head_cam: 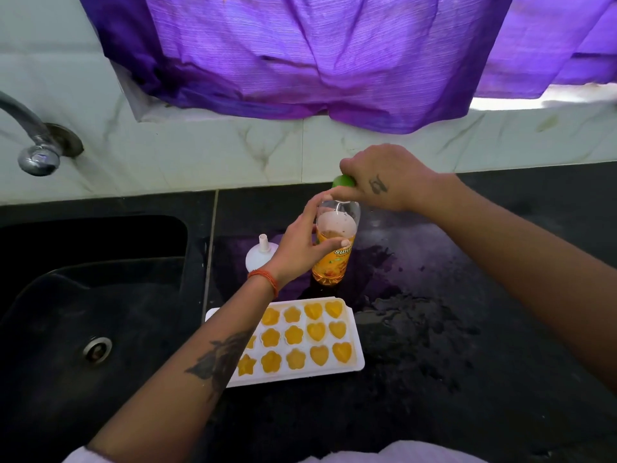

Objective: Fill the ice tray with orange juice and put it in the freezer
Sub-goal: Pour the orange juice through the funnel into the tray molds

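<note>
White plastic ice tray (354,335) with heart, flower and star cells is lying flat on the black stone table (467,329) beside the sink (100,295), cells brimming with orange juice, long axis running left-right. Left hand (300,242) is gripping the upright clear juice bottle (334,259); right hand (384,178) is pinching its green cap (342,181).

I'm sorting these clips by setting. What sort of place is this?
Most likely a home kitchen: a dark counter with a black sink beside it, a metal tap on the tiled wall, and a juice-filled ice tray by a juice bottle.
</note>
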{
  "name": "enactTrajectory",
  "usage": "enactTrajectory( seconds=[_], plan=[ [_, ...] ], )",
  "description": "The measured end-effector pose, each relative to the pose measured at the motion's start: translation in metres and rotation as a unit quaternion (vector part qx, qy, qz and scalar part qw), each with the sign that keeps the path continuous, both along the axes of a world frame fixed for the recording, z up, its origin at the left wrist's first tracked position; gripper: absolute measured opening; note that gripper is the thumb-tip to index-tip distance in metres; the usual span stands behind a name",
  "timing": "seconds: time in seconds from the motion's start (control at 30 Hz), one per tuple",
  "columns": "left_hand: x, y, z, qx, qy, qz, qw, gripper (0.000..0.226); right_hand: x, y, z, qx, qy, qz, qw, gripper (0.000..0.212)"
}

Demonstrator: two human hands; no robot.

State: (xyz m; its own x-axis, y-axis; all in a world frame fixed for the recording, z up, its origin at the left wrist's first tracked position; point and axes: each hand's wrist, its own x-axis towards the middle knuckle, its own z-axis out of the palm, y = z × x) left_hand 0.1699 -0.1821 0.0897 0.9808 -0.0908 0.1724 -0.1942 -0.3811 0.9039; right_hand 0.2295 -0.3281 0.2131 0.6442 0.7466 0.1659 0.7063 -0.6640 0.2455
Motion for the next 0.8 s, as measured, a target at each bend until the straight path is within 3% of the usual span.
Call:
enactTrajectory(
  seconds=[0.13,0.27,0.5,0.6,0.67,0.8],
  plan=[
    [0.0,0.002,0.001,-0.009,0.011,-0.003,1.0,0.081,0.002,0.0,0.011,0.029,0.141,0.035,0.989,0.039],
    [0.001,0.001,-0.001,-0.004,0.012,0.0,1.0,0.081,-0.003,0.003,0.005,0.036,0.126,0.023,0.991,0.032],
    [-0.001,0.001,0.003,-0.008,0.016,0.004,1.0,0.082,-0.009,0.009,-0.004,0.032,0.047,-0.034,0.998,0.043],
    [-0.002,0.001,0.004,-0.011,0.019,-0.001,1.0,0.084,-0.015,0.001,-0.017,0.132,0.071,-0.06,0.987,0.051],
    [-0.001,0.001,0.003,-0.017,0.022,-0.004,1.0,0.084,-0.022,-0.012,-0.033,0.283,0.16,-0.084,0.942,0.058],
    [-0.002,0.01,0.003,-0.001,0.032,-0.024,0.999,0.102,-0.051,-0.023,-0.102,0.541,0.337,-0.153,0.755,0.072]
  ],
)
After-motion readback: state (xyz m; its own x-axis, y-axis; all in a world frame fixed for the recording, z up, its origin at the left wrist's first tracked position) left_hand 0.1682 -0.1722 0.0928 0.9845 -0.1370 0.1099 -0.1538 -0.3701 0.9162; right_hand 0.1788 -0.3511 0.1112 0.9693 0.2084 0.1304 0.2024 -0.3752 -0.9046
